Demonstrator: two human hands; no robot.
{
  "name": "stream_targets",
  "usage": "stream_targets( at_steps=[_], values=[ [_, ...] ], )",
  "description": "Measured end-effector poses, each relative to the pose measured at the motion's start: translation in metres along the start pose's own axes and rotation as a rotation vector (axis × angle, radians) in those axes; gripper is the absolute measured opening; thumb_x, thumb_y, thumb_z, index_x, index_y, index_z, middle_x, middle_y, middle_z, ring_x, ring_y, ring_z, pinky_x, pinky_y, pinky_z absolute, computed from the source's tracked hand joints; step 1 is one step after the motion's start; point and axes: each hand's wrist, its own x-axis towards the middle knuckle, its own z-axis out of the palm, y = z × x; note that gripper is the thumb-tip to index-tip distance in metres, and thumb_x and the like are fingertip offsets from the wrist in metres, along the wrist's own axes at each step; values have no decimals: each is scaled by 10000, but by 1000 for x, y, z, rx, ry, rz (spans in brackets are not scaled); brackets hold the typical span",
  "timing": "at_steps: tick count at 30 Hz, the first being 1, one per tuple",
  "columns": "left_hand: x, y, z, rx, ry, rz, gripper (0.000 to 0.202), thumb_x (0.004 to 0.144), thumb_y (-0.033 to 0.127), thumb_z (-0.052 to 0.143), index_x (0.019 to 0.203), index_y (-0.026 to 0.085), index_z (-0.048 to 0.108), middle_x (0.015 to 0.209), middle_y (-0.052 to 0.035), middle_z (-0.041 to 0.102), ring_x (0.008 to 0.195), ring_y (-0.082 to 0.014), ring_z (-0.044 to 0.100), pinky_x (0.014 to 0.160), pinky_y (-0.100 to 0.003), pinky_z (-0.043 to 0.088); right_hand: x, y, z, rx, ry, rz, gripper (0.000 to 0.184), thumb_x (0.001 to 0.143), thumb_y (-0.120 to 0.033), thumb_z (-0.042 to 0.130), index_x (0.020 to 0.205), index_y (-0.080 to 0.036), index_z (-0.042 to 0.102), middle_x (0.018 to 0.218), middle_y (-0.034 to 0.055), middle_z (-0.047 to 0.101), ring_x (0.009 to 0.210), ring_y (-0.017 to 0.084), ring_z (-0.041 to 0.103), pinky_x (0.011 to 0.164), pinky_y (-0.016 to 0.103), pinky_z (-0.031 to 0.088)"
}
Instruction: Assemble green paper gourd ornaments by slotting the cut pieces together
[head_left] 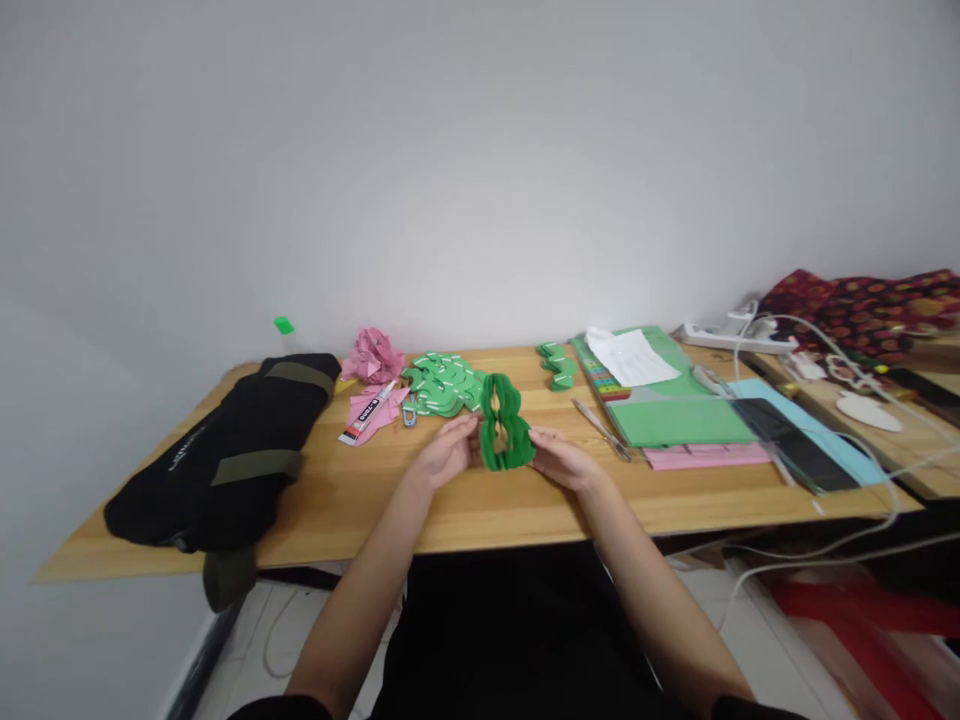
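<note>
The tips of the left hand's (pixel 448 455) fingers are lost behind the green paper form (pixel 517 442), and the right hand's (pixel 564 462) are partly covered by its side. Both hands hold the form between them, fingers curved around its two sides, over the middle of the bench (pixel 480 515) toward its near edge. How firmly they press is hard to tell. Lettering on the bag (pixel 240 450) at the left end is too blurred to read, and the patterned cloth (pixel 862 310) is cut off at the right.

The form is darker and shinier than the green cutouts (pixel 446 388) near the far edge: upright, several layers fanned out, wavy rims, a waist halfway up, and gaps through the middle. The glue (pixel 367 412) lies left of the cutouts, the pen (pixel 602 430) right of the hands.
</note>
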Motion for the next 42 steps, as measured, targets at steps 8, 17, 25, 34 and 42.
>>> stream_targets(
  at_steps=[8,17,25,34,42],
  values=[
    [-5,1,34,121,1,95,354,635,404,838,750,119,662,673,-37,669,591,-129,625,584,-236,468,-9,-11,25,45,-22,-38,284,817,-449,670,809,-165,680,819,54,725,805,163,670,798,330,525],
    [-8,-9,39,347,267,277,259,611,331,830,703,152,666,694,17,646,683,-115,591,656,-211,451,-33,3,48,13,190,40,397,648,-461,809,896,-180,678,796,37,743,673,134,700,598,226,540],
    [2,-16,27,759,351,307,255,723,332,729,904,161,670,1055,-116,668,1097,-300,592,1011,-434,402,-34,10,44,-283,411,22,416,607,-461,800,841,-171,615,597,17,691,488,133,633,448,221,462],
    [-18,-7,11,1266,51,237,489,780,334,690,1241,199,600,1467,-134,472,1410,-319,346,1184,-469,166,-45,-7,36,-918,576,-16,135,741,-343,652,708,-218,689,608,64,679,540,198,592,534,308,398],
    [12,-7,0,1496,-317,264,491,898,303,574,1372,188,514,1501,-137,414,1433,-293,326,1187,-433,108,-26,-10,25,-1182,491,-14,267,858,-336,528,1000,-230,727,919,111,728,800,246,659,691,338,464]
  ],
)
